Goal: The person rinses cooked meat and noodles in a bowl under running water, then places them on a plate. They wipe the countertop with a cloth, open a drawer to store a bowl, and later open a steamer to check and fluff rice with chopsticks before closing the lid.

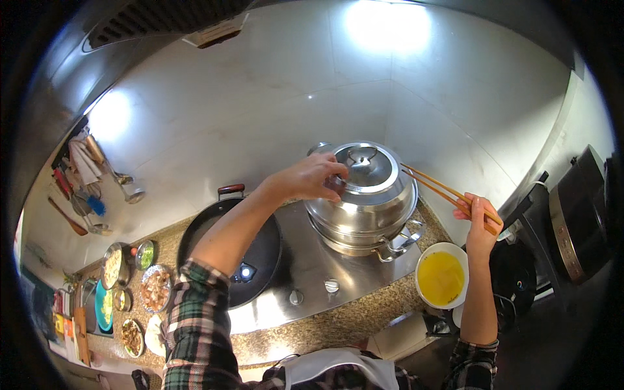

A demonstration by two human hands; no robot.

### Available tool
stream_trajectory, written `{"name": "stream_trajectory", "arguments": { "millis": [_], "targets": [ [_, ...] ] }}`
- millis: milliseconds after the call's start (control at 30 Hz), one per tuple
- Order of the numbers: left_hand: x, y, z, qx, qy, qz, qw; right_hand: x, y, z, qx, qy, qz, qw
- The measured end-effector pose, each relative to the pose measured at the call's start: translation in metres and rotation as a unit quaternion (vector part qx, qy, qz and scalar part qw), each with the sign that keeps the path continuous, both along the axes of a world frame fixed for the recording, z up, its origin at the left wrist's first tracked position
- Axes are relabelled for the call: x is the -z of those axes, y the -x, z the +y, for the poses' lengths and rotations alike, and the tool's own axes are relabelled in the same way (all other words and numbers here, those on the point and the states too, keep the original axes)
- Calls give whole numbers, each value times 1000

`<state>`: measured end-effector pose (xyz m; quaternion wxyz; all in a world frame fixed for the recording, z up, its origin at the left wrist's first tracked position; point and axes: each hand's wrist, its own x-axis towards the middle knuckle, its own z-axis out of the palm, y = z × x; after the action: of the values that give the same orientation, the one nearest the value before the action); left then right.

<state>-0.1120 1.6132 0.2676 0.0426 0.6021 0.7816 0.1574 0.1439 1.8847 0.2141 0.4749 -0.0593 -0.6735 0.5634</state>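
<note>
My left hand [319,178] reaches over the hob to the left rim of a steamer pot's glass-and-steel lid [368,165], fingers apart; whether they touch the lid, I cannot tell. The lid sits on the stacked steel steamer pot [360,219]. At the right, my right hand [480,219] holds a pair of wooden chopsticks [446,192], their tips near the pot's right side. Below that hand, a white bowl [441,275] of yellow liquid, like beaten egg, stands at the counter's right end.
A black wok [258,248] stands on the steel hob [292,229], partly under my left forearm. Bowls of cut food, including a patterned bowl of meat [156,288] and a teal basin [103,304], crowd the left counter. Ladles [134,196] hang on the wall. Black appliances [577,214] stand at right.
</note>
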Motion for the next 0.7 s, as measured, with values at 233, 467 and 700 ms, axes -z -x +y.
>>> {"name": "stream_trajectory", "arguments": {
  "millis": [233, 467, 700],
  "targets": [
    [-15, -8, 5, -36, 34, -35, 998, -6, -4, -2, -13, 6, 29, 999],
    [-13, 2, 52, -121, -188, 132, 966, -6, -9, 0, -5, 21, 33, 999],
    [11, 17, 118, -107, -80, 43, 990, -5, -8, 2, 19, 38, 57, 997]
  ]
}}
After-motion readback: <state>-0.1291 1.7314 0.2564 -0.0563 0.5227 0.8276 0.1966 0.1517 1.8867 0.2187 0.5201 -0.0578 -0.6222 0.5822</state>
